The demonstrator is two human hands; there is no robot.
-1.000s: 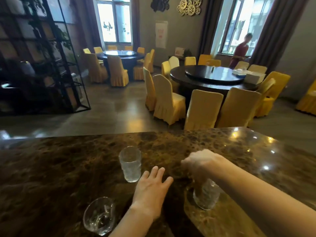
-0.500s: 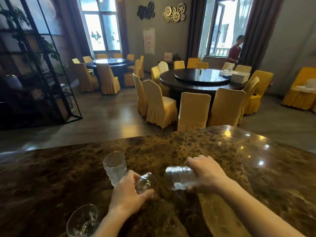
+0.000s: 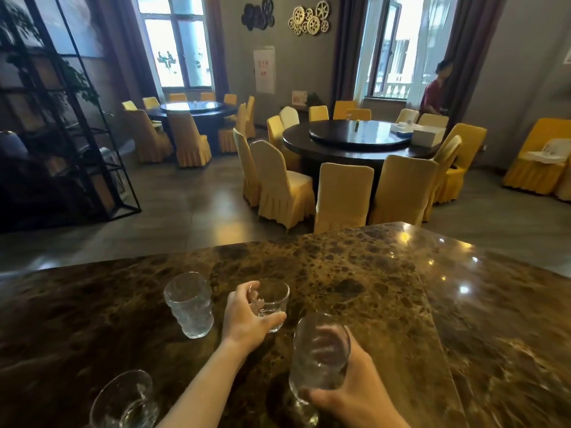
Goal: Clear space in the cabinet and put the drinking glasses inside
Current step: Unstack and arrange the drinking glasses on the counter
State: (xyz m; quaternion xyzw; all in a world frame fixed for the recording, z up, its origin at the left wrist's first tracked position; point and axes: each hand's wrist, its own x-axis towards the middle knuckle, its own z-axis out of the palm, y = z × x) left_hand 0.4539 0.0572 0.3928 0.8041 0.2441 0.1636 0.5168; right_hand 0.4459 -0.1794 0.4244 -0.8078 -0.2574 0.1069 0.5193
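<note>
Several clear drinking glasses are on or above a dark marble counter (image 3: 386, 288). My left hand (image 3: 245, 319) grips a short glass (image 3: 272, 299) just above the counter. My right hand (image 3: 355, 393) holds a tall textured glass (image 3: 319, 356) upright, lifted toward me. Another tall textured glass (image 3: 190, 304) stands on the counter left of my left hand. A fourth glass (image 3: 123, 400) sits at the bottom left edge. No cabinet is in view.
Beyond the counter's far edge is a dining room with round dark tables (image 3: 358, 140) ringed by yellow-covered chairs (image 3: 341, 196). A black metal shelf frame (image 3: 77, 118) stands at the left. A person (image 3: 435, 91) stands by the far right window.
My right hand turned its tall glass from lying sideways to upright and drew it nearer. My left hand took hold of the short glass and lifted it. The view tilted slightly.
</note>
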